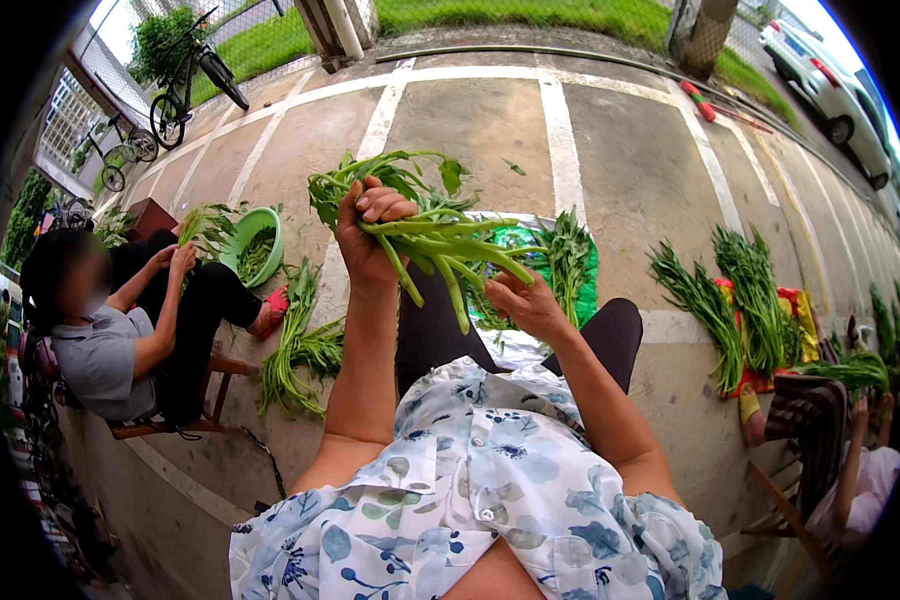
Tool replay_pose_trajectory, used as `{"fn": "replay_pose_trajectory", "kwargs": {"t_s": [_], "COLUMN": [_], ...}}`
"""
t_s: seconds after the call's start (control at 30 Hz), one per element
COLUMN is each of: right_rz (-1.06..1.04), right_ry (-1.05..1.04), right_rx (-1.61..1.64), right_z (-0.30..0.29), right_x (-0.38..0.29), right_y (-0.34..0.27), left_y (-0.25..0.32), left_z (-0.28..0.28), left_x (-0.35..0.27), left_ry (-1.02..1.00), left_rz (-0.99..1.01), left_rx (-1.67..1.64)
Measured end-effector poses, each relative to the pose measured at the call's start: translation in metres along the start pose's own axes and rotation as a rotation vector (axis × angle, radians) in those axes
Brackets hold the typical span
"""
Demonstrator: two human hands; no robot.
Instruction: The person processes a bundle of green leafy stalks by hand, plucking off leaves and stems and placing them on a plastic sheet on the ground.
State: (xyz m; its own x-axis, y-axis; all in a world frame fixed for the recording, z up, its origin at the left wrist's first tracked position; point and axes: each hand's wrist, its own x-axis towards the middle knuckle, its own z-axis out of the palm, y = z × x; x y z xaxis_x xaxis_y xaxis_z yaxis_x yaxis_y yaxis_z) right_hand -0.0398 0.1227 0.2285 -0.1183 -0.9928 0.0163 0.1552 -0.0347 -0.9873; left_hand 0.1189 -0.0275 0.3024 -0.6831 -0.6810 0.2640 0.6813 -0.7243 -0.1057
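Observation:
My left hand [375, 225] is closed around a bunch of leafy green stalks [450, 240], raised above my lap. The leaves lie at its far left, and the thick pale stem ends point to the right. At those stem ends is my right hand [521, 300], its thumb and forefinger close together by the lowest stems; whether it pinches one I cannot tell. Beyond my knees a green and white plastic sheet [586, 289] lies on the ground, with more leafy stalks [568, 259] on it, partly hidden by my hands.
At the left a seated person [112, 345] holds greens near a green basin [259, 247] of leaves. A pile of stalks [292, 360] lies between us. To the right, bundles of greens [750, 300] rest on a red and yellow sheet [799, 304], beside another seated person [855, 480].

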Motion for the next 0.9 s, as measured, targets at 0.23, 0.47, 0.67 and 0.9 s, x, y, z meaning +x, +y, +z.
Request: {"fn": "replay_pose_trajectory", "kwargs": {"t_s": [0.23,0.47,0.67,0.9], "right_rz": [-0.038,-0.054,-0.075,0.030], "right_ry": [0.002,0.031,0.160,0.295], "right_rx": [0.041,-0.058,-0.090,0.253], "right_z": [0.007,-0.001,-0.019,-0.027], "right_x": [0.015,-0.003,-0.006,-0.001], "right_y": [0.022,0.021,0.044,0.032], "left_y": [0.008,0.011,0.008,0.009], "left_z": [-0.004,-0.024,-0.040,-0.052], "left_x": [0.000,0.000,0.005,0.007], "left_ry": [0.032,0.050,0.042,-0.023], "left_rz": [0.016,0.028,0.036,0.049], "left_rx": [0.008,0.000,0.001,0.020]}}
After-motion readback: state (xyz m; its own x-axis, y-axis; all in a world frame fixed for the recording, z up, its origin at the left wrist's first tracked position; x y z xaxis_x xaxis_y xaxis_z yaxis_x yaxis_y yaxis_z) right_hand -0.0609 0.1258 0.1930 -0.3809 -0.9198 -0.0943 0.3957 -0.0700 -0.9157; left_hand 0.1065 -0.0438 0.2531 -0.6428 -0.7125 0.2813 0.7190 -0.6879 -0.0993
